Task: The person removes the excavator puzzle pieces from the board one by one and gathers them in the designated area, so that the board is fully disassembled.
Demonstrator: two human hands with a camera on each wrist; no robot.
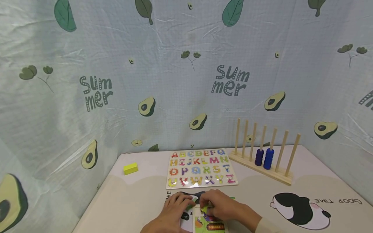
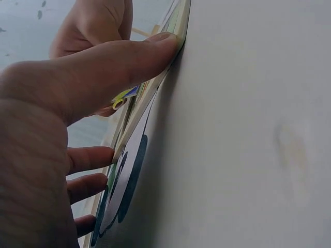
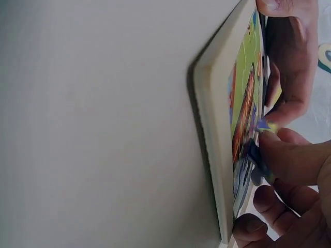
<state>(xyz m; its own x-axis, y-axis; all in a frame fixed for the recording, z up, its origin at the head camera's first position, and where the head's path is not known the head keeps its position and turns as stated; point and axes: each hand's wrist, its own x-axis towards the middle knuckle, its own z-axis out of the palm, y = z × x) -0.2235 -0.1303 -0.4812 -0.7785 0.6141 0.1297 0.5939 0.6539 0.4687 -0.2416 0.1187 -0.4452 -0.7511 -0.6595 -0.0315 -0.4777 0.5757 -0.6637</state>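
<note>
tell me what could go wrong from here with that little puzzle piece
The small yellow-and-blue piece could slip, since the right hand only pinches it. The picture puzzle might shift if the left hand, touching its edge, eases off. In the head view the right hand covers part of the puzzle, so misplacing the piece is possible.
</note>
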